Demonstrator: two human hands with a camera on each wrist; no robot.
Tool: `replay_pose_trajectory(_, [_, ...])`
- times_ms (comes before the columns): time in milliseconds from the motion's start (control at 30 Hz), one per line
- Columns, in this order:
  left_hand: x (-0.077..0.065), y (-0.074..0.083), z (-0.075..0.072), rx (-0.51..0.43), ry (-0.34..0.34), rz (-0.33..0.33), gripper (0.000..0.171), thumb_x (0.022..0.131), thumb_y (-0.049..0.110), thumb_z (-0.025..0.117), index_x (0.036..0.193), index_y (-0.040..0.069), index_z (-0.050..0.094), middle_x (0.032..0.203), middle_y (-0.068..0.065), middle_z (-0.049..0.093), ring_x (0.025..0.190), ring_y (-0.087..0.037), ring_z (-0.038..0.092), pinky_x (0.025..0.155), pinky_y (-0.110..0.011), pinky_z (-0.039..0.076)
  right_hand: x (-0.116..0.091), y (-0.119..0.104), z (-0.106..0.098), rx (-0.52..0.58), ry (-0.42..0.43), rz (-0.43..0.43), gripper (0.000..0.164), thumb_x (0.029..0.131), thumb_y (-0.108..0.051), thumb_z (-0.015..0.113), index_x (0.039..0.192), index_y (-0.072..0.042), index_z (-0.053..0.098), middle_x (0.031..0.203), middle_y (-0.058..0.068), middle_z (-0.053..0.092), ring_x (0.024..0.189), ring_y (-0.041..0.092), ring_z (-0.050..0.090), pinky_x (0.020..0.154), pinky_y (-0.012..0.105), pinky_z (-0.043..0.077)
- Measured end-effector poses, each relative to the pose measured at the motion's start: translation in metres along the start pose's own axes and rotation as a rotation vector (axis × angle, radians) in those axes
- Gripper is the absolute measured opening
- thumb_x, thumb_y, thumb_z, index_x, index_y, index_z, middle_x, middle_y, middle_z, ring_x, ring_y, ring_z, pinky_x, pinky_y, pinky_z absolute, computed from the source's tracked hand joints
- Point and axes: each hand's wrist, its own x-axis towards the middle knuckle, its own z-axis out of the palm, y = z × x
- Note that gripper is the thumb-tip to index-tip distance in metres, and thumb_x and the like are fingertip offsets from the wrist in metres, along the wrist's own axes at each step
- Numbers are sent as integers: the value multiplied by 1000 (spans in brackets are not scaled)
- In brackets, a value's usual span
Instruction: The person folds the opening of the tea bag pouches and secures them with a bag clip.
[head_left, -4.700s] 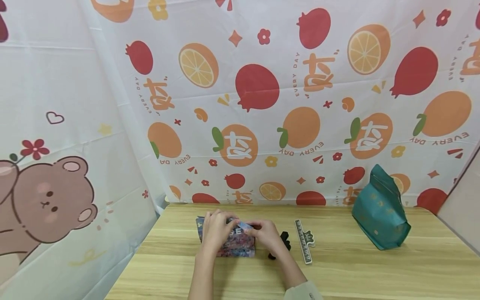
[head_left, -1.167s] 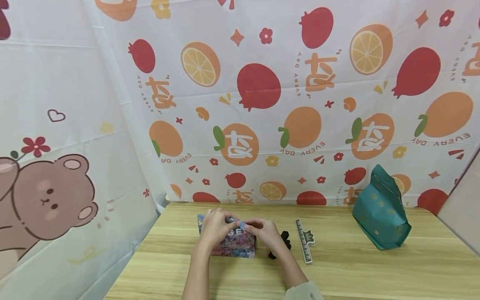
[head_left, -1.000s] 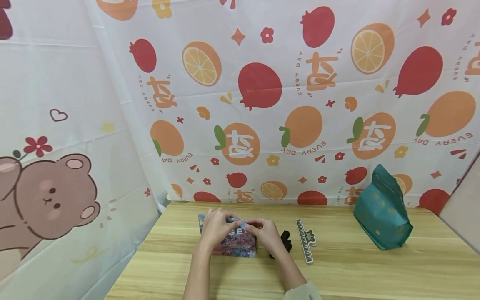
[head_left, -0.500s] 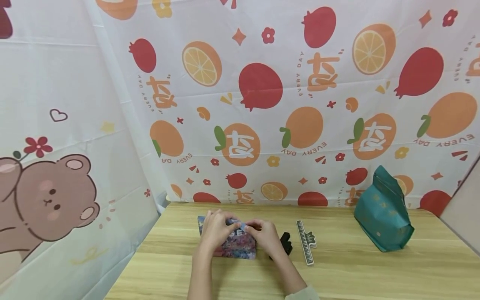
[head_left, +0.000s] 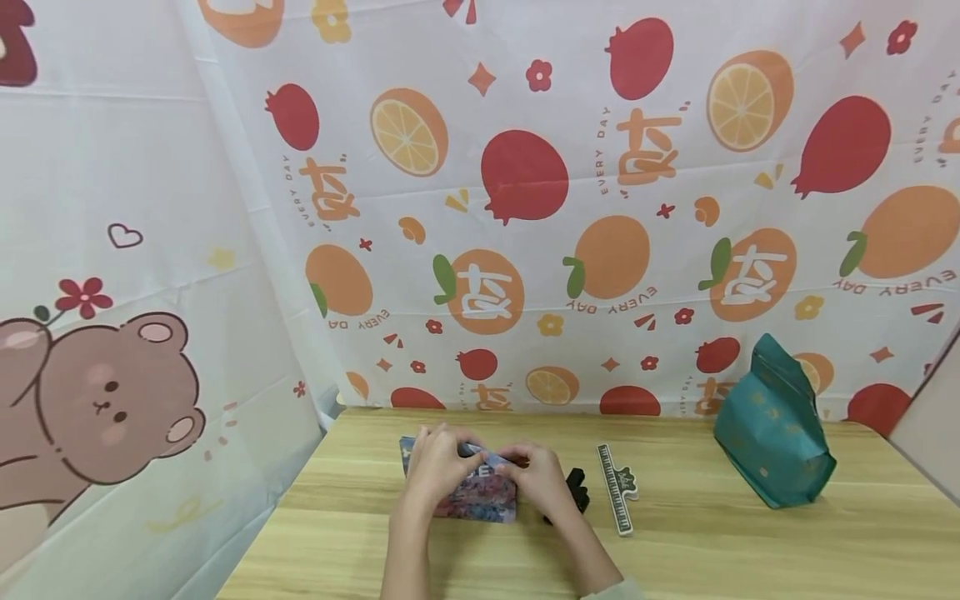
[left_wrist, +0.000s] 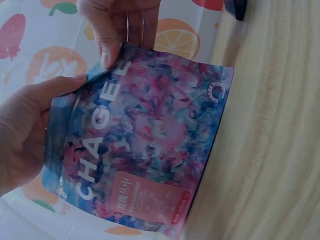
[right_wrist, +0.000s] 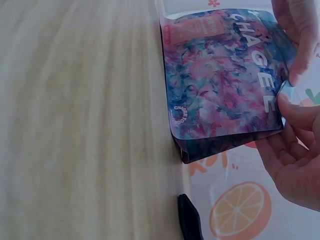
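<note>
1. Backdrop of white fabric (head_left: 585, 179), printed with oranges and red fruit, hangs behind everything.
2. Pale, striped wooden bench (head_left: 705, 558) carries the rest.
3. Teal bag with faint gold marks (head_left: 776, 442) stands at the right rear, well apart from the hands.
4. Glossy pink-and-blue pouch lettered CHAGEE (left_wrist: 145, 135) rests base-down on the bench, left of centre. It should prove light, flexible, slightly slippery and easily creased; the top edge looks the best hold, pinched at 2 places.
5. Left hand (head_left: 435, 467) and right hand (head_left: 537, 477) each pinch that top edge near its middle, thumb against fingers, with little gap.
6. White flat strip patterned like piano keys (head_left: 614, 492) lies right of the right hand; material unclear.
7. Black object (head_left: 577, 490), partly hidden, lies between strip and right hand; I cannot tell what it is.
</note>
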Motion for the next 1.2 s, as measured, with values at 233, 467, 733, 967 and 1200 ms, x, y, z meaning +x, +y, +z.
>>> replay_pose_trajectory(233, [-1,7,1,86,0,33,14,70,30,79,76,21,70,75,9,65,76,-15,54,73,-39,34,-1,4,3,-3,50,-40,9,79,-8,71,87,-4,71,83,1,65,74,13,60,62,23,49])
replay_pose_trajectory(467, [0,12,3,137,42,90,12,69,24,81,73,20,70,73,8,64,71,-12,53,66,-30,32,0,4,2,44,84,-12,10,76,-10,73,84,-5,73,79,2,66,70,13,62,58,23,49])
replay_pose_trajectory(733, [1,12,5,124,39,97,10,69,20,80,71,17,71,70,9,62,66,-9,48,62,-27,27,-1,3,-1,66,52,35,8,76,-8,74,83,-5,73,79,1,65,70,14,61,58,24,49])
replay_pose_trajectory(967, [2,12,6,117,36,110,10,69,21,80,72,17,71,72,8,63,66,-8,47,62,-27,26,0,5,-13,0,-103,31,13,82,-16,70,92,-8,70,92,1,62,86,19,59,69,28,49])
replay_pose_trajectory(1200, [3,11,7,109,44,119,10,69,23,80,71,18,71,71,8,63,66,-8,48,61,-27,26,-1,7,-20,-50,-138,13,14,82,-15,70,94,-8,69,93,1,59,87,22,58,70,29,49])
